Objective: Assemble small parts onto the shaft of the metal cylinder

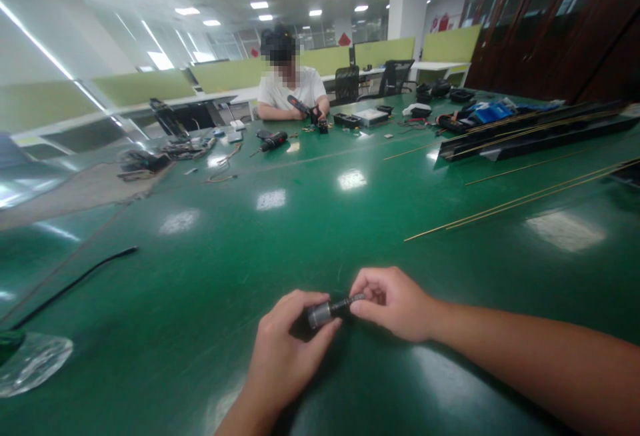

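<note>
A small cylindrical part point(320, 315), silver-grey with dark ends, lies between the thumb and fingers of my left hand point(285, 346), low over the green table point(225, 236). From its right end a thin dark shaft point(341, 305) points toward my right hand point(395, 303). The thumb and index finger of my right hand pinch the small grey tip of that shaft; the other fingers are curled in.
Long brass rods point(475, 217) and black channels point(545, 133) lie to the right. Across the table a person point(291, 86) in a white shirt holds a tool near a drill point(273, 141). A black cable point(75, 284) and clear plastic point(43, 359) are at left.
</note>
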Action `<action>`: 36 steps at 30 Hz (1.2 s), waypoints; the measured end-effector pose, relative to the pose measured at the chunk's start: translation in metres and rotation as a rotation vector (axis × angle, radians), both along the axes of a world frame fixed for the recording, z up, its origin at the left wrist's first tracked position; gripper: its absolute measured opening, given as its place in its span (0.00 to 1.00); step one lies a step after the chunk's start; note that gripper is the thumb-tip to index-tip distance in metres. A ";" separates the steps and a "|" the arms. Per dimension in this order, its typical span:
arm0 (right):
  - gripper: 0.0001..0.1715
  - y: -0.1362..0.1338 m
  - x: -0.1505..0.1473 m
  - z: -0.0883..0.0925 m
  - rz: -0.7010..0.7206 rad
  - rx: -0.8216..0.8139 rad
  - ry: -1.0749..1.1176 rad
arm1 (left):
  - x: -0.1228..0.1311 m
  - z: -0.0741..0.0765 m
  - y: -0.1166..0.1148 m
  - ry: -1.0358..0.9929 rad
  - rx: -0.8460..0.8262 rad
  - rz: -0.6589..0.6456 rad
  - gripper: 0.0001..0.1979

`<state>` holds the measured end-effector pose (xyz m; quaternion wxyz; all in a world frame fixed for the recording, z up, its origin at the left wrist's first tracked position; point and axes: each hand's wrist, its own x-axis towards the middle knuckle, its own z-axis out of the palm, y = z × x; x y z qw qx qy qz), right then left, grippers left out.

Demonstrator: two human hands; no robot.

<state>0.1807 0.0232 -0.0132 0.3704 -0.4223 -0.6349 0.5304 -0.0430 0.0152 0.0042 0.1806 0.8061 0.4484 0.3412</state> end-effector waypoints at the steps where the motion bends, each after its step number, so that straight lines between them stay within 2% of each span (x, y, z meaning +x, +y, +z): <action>1: 0.07 0.000 0.000 0.000 0.000 0.000 0.002 | 0.000 0.000 0.000 -0.001 0.000 -0.002 0.09; 12: 0.07 0.000 0.000 0.003 -0.024 -0.006 0.003 | 0.000 0.003 0.002 -0.007 -0.002 0.016 0.09; 16: 0.08 0.001 0.001 0.000 -0.027 -0.072 0.082 | -0.003 0.004 0.003 -0.004 0.004 0.041 0.09; 19: 0.10 0.003 0.001 -0.002 -0.052 -0.137 0.185 | -0.006 0.004 0.004 -0.006 -0.034 0.105 0.11; 22: 0.17 0.007 0.002 -0.005 -0.078 -0.159 0.271 | -0.008 0.003 0.008 -0.030 -0.100 0.234 0.13; 25: 0.25 0.012 0.003 -0.007 -0.094 -0.181 0.337 | -0.009 0.002 0.012 -0.151 -0.187 0.368 0.19; 29: 0.30 0.014 0.002 -0.010 -0.067 -0.185 0.348 | -0.008 0.001 0.018 -0.353 -0.348 0.468 0.26; 36: 0.31 0.012 0.001 -0.010 -0.018 -0.145 0.300 | -0.008 -0.004 0.026 -0.818 -0.550 0.483 0.31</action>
